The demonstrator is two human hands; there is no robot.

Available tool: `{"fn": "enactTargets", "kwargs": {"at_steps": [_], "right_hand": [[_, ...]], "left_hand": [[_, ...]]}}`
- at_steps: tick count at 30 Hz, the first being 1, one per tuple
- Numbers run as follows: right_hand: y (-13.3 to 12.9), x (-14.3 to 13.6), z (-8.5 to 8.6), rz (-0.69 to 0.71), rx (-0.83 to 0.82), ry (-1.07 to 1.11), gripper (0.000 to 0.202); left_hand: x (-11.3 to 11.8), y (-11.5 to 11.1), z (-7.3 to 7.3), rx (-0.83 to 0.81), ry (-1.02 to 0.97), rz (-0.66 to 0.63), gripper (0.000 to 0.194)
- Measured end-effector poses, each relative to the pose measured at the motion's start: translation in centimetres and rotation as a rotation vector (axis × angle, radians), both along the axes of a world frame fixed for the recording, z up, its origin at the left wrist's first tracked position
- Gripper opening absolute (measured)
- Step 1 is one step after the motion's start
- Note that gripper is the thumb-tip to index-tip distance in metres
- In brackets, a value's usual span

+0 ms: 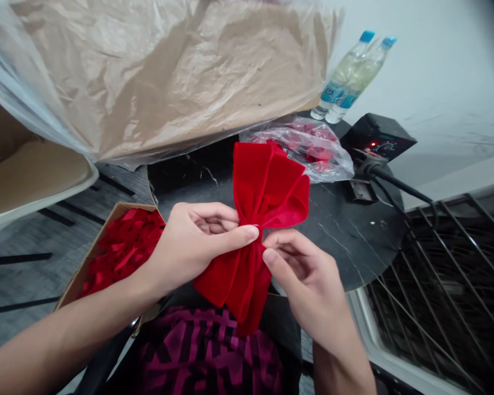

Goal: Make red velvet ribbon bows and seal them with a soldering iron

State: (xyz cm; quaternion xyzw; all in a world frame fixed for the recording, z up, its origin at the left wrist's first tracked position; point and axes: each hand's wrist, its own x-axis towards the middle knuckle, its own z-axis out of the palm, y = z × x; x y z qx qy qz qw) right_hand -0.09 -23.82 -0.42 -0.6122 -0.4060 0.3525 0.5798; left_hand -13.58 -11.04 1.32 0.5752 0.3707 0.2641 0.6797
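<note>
A large red velvet bow (257,186) is held up in front of me, its loops fanned out above and below a pinched middle. My left hand (206,233) grips it from the left, the thumb pressed across the gathered centre and the fingers behind. At the right side of that centre, my right hand (300,263) pinches the bow's edge between thumb and forefinger. Whether a thin tie lies under the right fingertips is hidden. Behind the bow, a clear plastic bag (333,156) with red pieces rests on the round black table (333,230).
A cardboard box (72,280) of red ribbon pieces (123,247) stands at the left. A big plastic-covered carton (168,71) fills the back. Two bottles (349,77), a black control box (379,134) with a red light and a soldering-iron-like cabled holder (372,164) stand at the right. A metal rack (448,274) is beyond.
</note>
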Motion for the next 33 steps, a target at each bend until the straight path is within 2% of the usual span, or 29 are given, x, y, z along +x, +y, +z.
{"fn": "enactTargets", "kwargs": {"at_steps": [3, 5, 11, 15, 18, 20, 22, 26, 29, 30, 31, 33], "right_hand": [[-0.1, -0.7, 0.1, -0.121, 0.068, -0.156, 0.006], [-0.2, -0.9, 0.2, -0.146, 0.068, -0.190, 0.005], [-0.4, 0.7, 0.3, -0.006, -0.017, -0.030, 0.005], [-1.4, 1.4, 0.1, 0.025, -0.043, -0.175, 0.017], [-2.8, 1.4, 0.0, 0.150, -0.108, -0.175, 0.021], [-3.5, 1.3, 0.0, 0.278, -0.162, -0.107, 0.025], [-3.8, 1.0, 0.0, 0.343, -0.201, -0.084, 0.030], [-3.9, 0.9, -0.2, 0.319, -0.225, -0.162, 0.028], [-4.4, 1.9, -0.1, 0.424, -0.261, -0.312, 0.029], [-4.6, 2.2, 0.0, 0.401, -0.242, -0.368, 0.028], [-4.7, 2.5, 0.1, 0.317, -0.193, -0.422, 0.027], [-4.5, 2.8, 0.4, 0.029, -0.024, -0.525, 0.030]], "left_hand": [[0.1, -0.2, 0.4, 0.086, 0.028, 0.040, 0.019], [0.1, -0.2, 0.7, 0.104, 0.023, 0.039, 0.019], [0.4, 0.2, 0.8, 0.047, -0.003, -0.037, 0.018], [0.3, 0.6, 0.8, 0.073, 0.032, 0.008, 0.018], [0.1, 0.9, 0.9, 0.033, 0.040, -0.025, 0.018], [0.0, 1.1, 0.9, -0.025, 0.036, -0.100, 0.019], [0.0, 1.1, 0.7, -0.079, 0.024, -0.170, 0.019], [-0.3, 1.4, 0.9, -0.084, -0.010, -0.167, 0.019], [-0.8, 1.8, 1.6, -0.062, 0.014, -0.194, 0.019], [-1.0, 2.0, 1.8, -0.055, 0.026, -0.205, 0.018], [-1.2, 2.1, 2.0, -0.046, 0.036, -0.209, 0.018], [-1.5, 2.2, 2.4, -0.025, 0.044, -0.201, 0.019]]}}
